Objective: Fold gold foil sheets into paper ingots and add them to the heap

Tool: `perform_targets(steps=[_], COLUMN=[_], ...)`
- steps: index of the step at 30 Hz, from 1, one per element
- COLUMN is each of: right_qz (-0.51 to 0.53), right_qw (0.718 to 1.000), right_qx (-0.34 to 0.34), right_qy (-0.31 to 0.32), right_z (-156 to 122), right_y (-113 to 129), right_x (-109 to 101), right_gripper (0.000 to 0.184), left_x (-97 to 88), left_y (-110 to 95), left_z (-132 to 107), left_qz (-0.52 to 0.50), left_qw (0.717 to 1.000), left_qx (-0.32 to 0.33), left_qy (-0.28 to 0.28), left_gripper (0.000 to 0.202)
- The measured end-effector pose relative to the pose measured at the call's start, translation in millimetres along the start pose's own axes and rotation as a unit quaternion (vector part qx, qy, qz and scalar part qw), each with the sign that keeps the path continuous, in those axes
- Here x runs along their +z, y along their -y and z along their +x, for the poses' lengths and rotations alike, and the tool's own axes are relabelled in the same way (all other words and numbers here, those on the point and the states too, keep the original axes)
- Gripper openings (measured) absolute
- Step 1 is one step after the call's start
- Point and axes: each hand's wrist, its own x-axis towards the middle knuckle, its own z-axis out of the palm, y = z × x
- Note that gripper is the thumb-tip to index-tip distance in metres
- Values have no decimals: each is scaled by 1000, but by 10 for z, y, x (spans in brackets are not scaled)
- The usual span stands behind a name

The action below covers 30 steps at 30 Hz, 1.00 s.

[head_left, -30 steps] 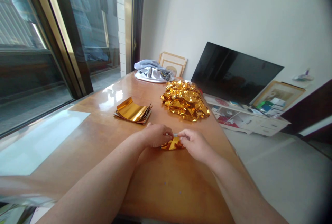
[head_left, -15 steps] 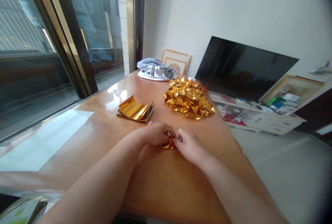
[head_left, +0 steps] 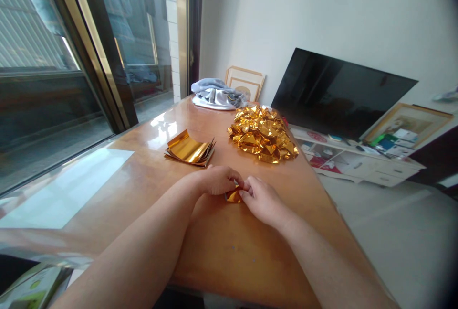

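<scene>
on a glossy table [head_left: 222,261], with a gold foil pile [head_left: 264,136] far right and a gold sheet stack [head_left: 189,149] left; near, with left hand [head_left: 219,180] and right hand [head_left: 260,199] clamped on a foil piece [head_left: 234,197], partly hidden; cannot tell its heading or long axis.

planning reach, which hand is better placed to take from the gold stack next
Likely the left hand: it is closer to the gold stack than the right hand, though both hold the gold piece.
</scene>
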Motion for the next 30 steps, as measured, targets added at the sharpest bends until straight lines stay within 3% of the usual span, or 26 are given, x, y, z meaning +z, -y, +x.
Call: perform_targets(steps=[16,30], right_qz=[-38,-72], right_qw=[999,996], right_qx=[-8,5], right_qy=[-33,-49], right_z=[-130,-150], right_y=[127,219], right_x=[75,122], right_gripper=[18,27], left_x=[-47,-31], left_y=[-58,-34], left_z=[-34,-18], left_qz=[-23,11], left_qw=[999,1000], left_qx=[-12,11], left_qy=[26,14], left_gripper=[35,36])
